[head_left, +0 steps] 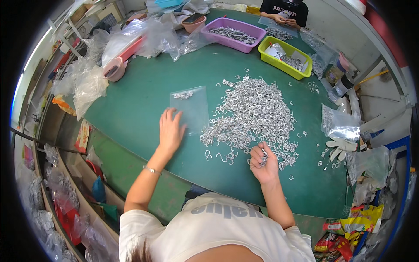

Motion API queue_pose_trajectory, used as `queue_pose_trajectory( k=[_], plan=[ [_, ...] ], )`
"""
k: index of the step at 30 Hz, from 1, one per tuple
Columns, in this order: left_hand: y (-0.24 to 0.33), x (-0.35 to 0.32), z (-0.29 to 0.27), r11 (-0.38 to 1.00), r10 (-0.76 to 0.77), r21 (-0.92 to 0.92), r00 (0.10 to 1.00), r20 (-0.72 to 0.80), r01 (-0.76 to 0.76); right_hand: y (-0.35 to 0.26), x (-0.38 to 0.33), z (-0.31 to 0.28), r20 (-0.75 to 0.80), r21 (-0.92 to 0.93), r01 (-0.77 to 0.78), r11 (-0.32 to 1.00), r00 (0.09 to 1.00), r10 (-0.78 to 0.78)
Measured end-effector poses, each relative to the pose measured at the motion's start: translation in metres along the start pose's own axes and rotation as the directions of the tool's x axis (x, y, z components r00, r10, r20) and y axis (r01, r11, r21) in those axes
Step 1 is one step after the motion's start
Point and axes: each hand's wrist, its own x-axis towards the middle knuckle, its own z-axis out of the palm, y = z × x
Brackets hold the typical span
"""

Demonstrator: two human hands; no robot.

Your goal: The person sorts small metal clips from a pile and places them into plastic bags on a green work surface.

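A heap of small silver C-shaped metal pieces [257,109] spreads over the middle of the green table. Left of it lies a flat clear plastic bag [195,109], with a few of the pieces [183,94] at its top left. My left hand [171,129] is by the bag's left edge, fingers apart and holding nothing; whether it touches the plastic I cannot tell. At the near edge of the heap, my right hand [265,165] is palm up with its fingers curled round several C-shaped pieces [263,158].
A purple basin [209,37] and a lime-green basin [286,70] hold more metal parts at the back. Across the table another person's hands [286,20] are at work. A white glove [341,147] and plastic bags lie right; a pink cup [115,70] and loose plastic sheets sit left.
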Motion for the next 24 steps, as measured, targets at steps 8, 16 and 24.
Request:
queue_pose_trajectory(
  k=[8,16,24],
  plan=[
    [-0.022,0.153,-0.028,0.959,-0.135,-0.283,0.920,-0.368,0.028,-0.004,0.006,0.001,0.016,-0.058,-0.084,0.995,0.996,0.085],
    [-0.040,0.266,-0.047,0.979,-0.199,-0.136,0.881,-0.430,0.155,-0.006,0.011,-0.003,-0.029,-0.058,-0.094,0.994,0.995,0.092],
    [-0.027,0.265,0.025,0.991,-0.129,-0.031,0.990,-0.063,0.128,-0.007,0.011,-0.004,0.017,-0.281,-0.181,0.943,0.981,0.193]
  ],
)
